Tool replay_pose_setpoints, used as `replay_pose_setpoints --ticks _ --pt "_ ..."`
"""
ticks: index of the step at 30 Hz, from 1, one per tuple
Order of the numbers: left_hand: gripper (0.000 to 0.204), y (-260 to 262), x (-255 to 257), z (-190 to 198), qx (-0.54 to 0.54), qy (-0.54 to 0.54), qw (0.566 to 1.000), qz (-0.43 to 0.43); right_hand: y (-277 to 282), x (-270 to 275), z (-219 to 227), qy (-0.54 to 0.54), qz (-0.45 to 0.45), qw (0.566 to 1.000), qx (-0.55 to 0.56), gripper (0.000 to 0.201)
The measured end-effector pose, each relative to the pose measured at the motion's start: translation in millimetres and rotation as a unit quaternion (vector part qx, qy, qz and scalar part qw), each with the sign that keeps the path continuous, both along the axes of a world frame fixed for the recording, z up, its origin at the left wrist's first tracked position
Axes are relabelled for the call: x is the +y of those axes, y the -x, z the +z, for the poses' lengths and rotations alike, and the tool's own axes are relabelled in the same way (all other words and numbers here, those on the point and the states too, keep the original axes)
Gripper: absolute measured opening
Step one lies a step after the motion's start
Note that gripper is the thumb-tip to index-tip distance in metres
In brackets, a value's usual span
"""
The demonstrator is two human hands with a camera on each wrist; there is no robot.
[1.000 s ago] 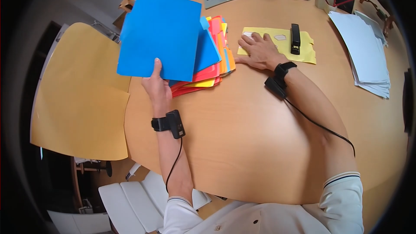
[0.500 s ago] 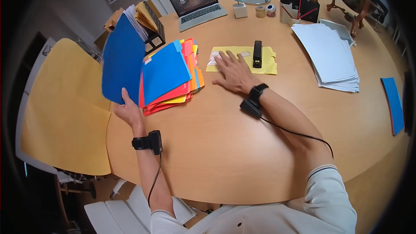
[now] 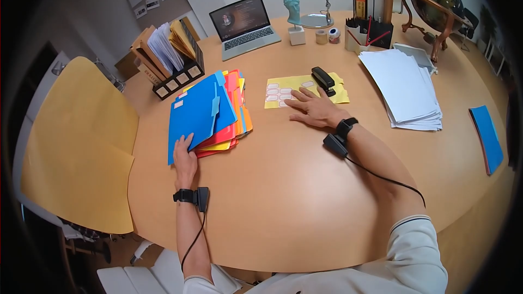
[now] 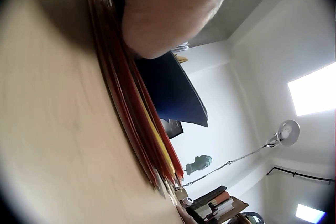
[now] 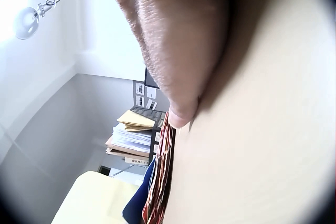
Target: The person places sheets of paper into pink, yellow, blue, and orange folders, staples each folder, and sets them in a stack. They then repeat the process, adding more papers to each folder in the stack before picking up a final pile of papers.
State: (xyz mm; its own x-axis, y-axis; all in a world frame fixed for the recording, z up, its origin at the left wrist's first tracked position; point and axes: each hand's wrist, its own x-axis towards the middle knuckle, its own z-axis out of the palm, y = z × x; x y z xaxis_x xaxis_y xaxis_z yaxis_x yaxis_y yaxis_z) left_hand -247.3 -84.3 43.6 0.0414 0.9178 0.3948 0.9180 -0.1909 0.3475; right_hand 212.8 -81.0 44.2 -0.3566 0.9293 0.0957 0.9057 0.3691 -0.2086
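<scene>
In the head view my left hand (image 3: 186, 159) rests with its fingers over the near edge of a blue folder (image 3: 192, 113). That folder lies on a stack of colored folders (image 3: 239, 117), overhanging it to the left. The left wrist view has a blue folder (image 4: 170, 95) tilted up off the stack beneath the hand. My right hand (image 3: 316, 110) lies with fingers spread over the near part of a yellow folder (image 3: 297, 81). Red-bordered white labels (image 3: 272, 91) show on this folder. A black stapler (image 3: 323, 81) stands just beyond the right fingers.
A file holder (image 3: 180, 79) with papers stands behind the stack, beside a laptop (image 3: 245, 27). To the right are a pile of white paper (image 3: 400, 90) and another blue folder (image 3: 486, 139). A large yellow sheet (image 3: 81, 147) borders the table's left side.
The left hand has lowered the raised blue folder onto the stack. My right hand has slid rightward over the yellow folder, uncovering labels, and the stapler now stands at a slant.
</scene>
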Motion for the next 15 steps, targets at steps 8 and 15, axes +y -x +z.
replay_pose_setpoints --ticks 8,15 --pt "0.055 4 -3 -2 -0.043 0.004 0.999 -0.022 35 18 5 -0.07 0.009 0.997 0.026 0.051" --pt "0.056 6 -5 -7 -0.053 0.002 0.998 -0.03 73 36 -10 -0.161 -0.026 0.985 0.049 0.068"
